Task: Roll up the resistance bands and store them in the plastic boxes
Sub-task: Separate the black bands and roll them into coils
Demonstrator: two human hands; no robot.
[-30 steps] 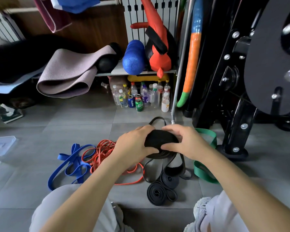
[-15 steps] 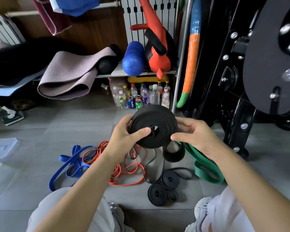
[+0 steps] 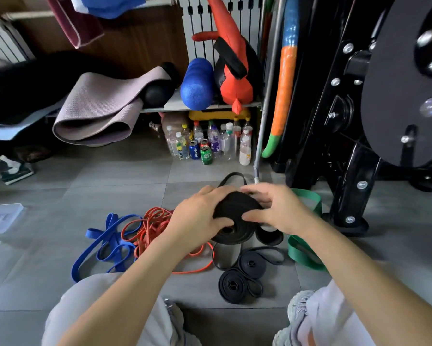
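Black band roll (image 3: 234, 211) sits at frame centre, and we see it gripped from both sides: left hand (image 3: 200, 216) curls round its left edge, thumb on the coil's face, while right hand (image 3: 279, 211) pinches the right edge. Below centre, two rolled black coils (image 3: 237, 283) lie on the grey floor (image 3: 60, 196). Blue band (image 3: 102, 248) and orange band (image 3: 150, 226) sprawl lower left, green band (image 3: 302, 248) right.

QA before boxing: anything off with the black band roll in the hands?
Yes. The wide black rubber band roll, gripped by the left hand and right hand, is not a flat coil: its layers step out at the lower edge, and an unrolled loop sticks out behind it.
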